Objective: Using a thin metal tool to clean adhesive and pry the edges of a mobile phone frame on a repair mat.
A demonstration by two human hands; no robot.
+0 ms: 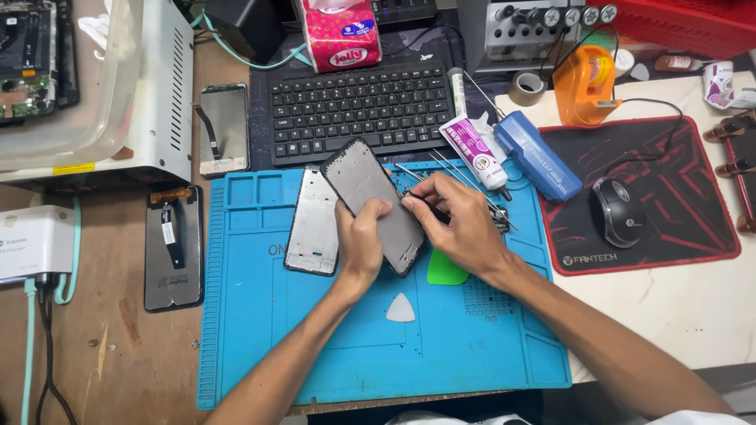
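Left hand (361,236) clamped on a dark phone frame (370,201), fingers wrapped over its right edge, thumb beneath, frame tilted up off the blue mat (315,330). Right hand (461,224) closed, fingers pinched together on what looks like thin tweezers (429,206), tip touching the frame's right edge; too small to tell exactly. Frame held above the middle of the mat, toward the far edge of the worktop (693,315).

Just left of the held frame, a second frame (311,224) lying flat on the mat, partly under the first. Near the right wrist, a green pick (447,271) on the mat; closer to the near edge, a white triangular pick (401,308). Beyond the mat's far edge, a black keyboard (354,106). Beside the mat's far right corner, a white glue tube (472,153) and a blue box (539,153), touching each other. Toward the right edge, a black mouse (614,211) on a red-and-black mouse pad (685,197). Off the mat's left edge, a phone screen (173,248) lying face down on the wood, another screen panel (223,126) further back.
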